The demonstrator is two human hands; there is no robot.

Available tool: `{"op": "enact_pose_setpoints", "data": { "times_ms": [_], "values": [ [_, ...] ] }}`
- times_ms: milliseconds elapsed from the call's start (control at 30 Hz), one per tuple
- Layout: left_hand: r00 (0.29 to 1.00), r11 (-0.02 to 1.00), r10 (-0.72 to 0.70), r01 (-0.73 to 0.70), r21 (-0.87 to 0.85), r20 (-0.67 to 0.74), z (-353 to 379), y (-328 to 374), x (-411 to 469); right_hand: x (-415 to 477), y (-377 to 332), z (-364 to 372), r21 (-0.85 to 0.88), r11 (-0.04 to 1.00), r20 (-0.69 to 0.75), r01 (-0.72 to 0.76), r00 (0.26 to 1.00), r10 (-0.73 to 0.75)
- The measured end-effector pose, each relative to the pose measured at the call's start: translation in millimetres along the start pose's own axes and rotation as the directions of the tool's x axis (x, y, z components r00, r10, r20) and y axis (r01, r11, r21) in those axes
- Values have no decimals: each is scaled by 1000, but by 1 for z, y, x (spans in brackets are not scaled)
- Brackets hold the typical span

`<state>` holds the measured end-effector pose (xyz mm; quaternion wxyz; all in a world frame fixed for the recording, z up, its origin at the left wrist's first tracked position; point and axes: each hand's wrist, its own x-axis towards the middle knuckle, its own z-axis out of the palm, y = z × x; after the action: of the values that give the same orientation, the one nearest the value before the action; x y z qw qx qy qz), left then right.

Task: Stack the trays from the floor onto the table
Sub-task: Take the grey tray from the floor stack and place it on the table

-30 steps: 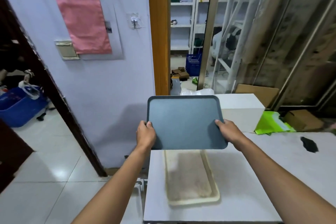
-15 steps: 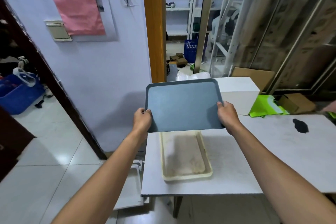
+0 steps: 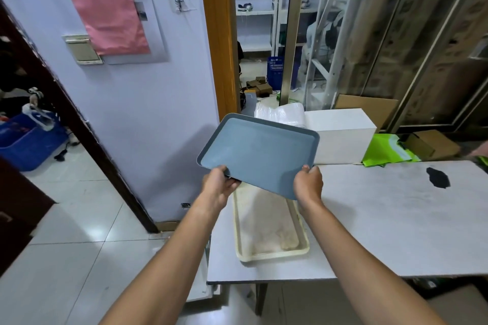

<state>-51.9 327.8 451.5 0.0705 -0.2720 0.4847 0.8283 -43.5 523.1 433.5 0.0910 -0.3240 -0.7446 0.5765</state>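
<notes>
- Grey tray (image 3: 257, 155): in the air, skewed, over the far end of the cream tray (image 3: 266, 235); inside faces up.
- Left hand (image 3: 219, 185): grip closed on the grey tray's near left corner, thumb on the rim, fingers underneath.
- Right hand (image 3: 307, 183): grip closed on the near right corner, fingers curled over the rim.
- Cream tray: flat on the surface (image 3: 383, 224) near its left edge, long side running away from the camera. Brownish residue across its floor. Its far end is hidden by the grey tray, so I can't tell whether the two touch.
- White tray (image 3: 202, 280): on the floor by the surface's left edge, mostly hidden behind the left forearm and the surface.
- Surface also has a black patch (image 3: 438, 177) towards the right.
- Behind the surface: white box (image 3: 340, 134), green bag (image 3: 385, 152), cardboard box (image 3: 433, 145) with its flap open; contents not visible.
- Blue tub (image 3: 23, 145) on the floor far left, something white lying on its rim; red marking on it too blurred to read.
- Blue basket (image 3: 274, 71) in the back room; contents can't be made out.
- Pink sheet (image 3: 105, 5) on the wall.
</notes>
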Motion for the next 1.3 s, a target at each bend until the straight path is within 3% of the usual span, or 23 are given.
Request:
{"op": "enact_pose_setpoints", "data": {
  "times_ms": [100,267,433,700,833,1033,1100,1200,1300],
  "values": [
    [999,993,54,-53,108,-1,15,-18,-9,-27,1,16,84,996,3,-25,1000,25],
    [987,979,149,-139,153,-59,30,-46,-26,-53,15,37,252,964,176,-86,984,42],
    [987,963,154,-138,230,-50,15,-52,-14,-55,27,21,262,961,306,-89,952,4],
    [991,908,132,-123,401,4,-18,-45,17,-12,46,-6,264,957,175,-122,982,77],
    [985,865,167,-163,474,34,-31,-45,24,-3,52,-19,86,991,250,-100,965,76],
    [978,813,199,-198,547,59,-40,-67,17,-6,91,-22,-217,974,342,63,940,16],
    [981,810,190,-181,557,42,-45,-80,13,-5,106,-24,-361,927,329,103,944,23],
    [991,814,130,-125,567,31,-55,-103,9,-5,130,-29,-618,771,277,151,960,34],
    [997,810,73,-82,581,39,-65,-124,7,-8,154,-36,-676,714,270,179,963,13]
  ]
}}
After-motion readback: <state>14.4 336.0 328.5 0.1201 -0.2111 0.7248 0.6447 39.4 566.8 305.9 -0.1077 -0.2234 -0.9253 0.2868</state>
